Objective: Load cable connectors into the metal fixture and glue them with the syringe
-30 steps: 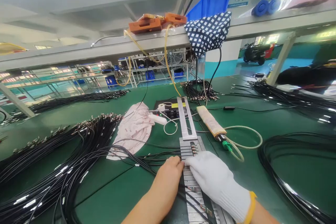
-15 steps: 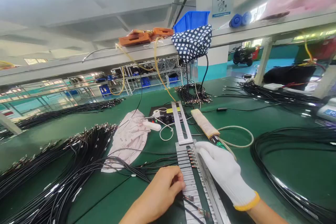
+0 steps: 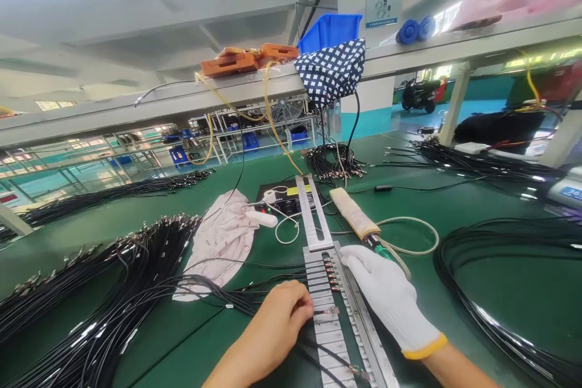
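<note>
Pinched between the thumb and fingers of my bare left hand is a thin black cable, its metal-tipped end sticking out to the right over a slotted metal jig. Above it, several cable ends lie side by side in the jig's slots. Two loose cables cross the jig lower down. My right hand, in a white glove with a yellow cuff, grips the jig's right-hand rail near its upper end; the undersides of its fingers are hidden.
Black cable bundles fill the left; a coiled bundle lies right. Behind the jig are a black box, a pale cloth and a cloth-wrapped, green-ended tool. An overhead shelf crosses the back.
My left hand has shifted slightly up and left, bringing the held cable end up the jig, closer to the seated ends. My right hand stays on the rail.
</note>
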### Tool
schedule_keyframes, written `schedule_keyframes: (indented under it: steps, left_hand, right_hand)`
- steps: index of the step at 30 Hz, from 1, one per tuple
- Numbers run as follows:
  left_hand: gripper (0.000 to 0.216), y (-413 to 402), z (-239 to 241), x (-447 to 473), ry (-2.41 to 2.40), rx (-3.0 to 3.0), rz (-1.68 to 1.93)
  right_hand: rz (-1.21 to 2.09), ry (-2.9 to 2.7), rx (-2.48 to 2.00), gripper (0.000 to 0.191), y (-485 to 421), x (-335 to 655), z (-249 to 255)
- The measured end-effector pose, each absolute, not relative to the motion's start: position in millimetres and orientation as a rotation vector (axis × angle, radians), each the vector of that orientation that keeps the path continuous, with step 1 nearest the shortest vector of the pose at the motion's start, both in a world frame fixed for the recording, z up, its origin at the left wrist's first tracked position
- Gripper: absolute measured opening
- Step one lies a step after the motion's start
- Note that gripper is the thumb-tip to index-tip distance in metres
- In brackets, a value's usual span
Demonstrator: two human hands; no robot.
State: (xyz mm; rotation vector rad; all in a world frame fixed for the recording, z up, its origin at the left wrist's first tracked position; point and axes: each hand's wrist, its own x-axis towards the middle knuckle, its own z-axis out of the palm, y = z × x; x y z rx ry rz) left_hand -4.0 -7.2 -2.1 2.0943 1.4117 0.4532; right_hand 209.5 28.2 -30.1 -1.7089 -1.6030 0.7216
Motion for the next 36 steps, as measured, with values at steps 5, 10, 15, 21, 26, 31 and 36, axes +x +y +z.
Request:
schedule_keyframes:
  steps: [5, 10, 15, 21, 26, 31, 36]
  left_hand:
    - [0.020, -8, -22, 14, 1.399, 2.080, 0.654]
    - [0.019, -7, -31, 20, 1.408, 2.091, 0.718]
    - [0.025, -4, -36, 18, 1.446, 2.204, 0.606]
    - [0.033, -1, -38, 23, 1.584, 2.399, 0.340]
    - [0.039, -1, -40, 22, 1.594, 2.539, 0.318]
    - [0.035, 1, -45, 19, 1.558, 2.625, 0.360]
    - [0.038, 3, -48, 21, 1.494, 2.642, 0.445]
  right_hand:
    - [0.745, -1.555, -1.669, 0.037, 32, 210, -38]
    - [0.762, -1.552, -1.715, 0.038, 32, 209, -38]
    - [0.760, -1.567, -1.695, 0.039, 33, 209, -39]
    - [0.752, -1.584, -1.700, 0.037, 32, 209, -37]
    - [0.747, -1.597, -1.684, 0.036, 31, 209, -36]
    - [0.728, -1.599, -1.684, 0.036, 32, 210, -39]
    - [0.714, -1.590, -1.644, 0.037, 33, 210, -44]
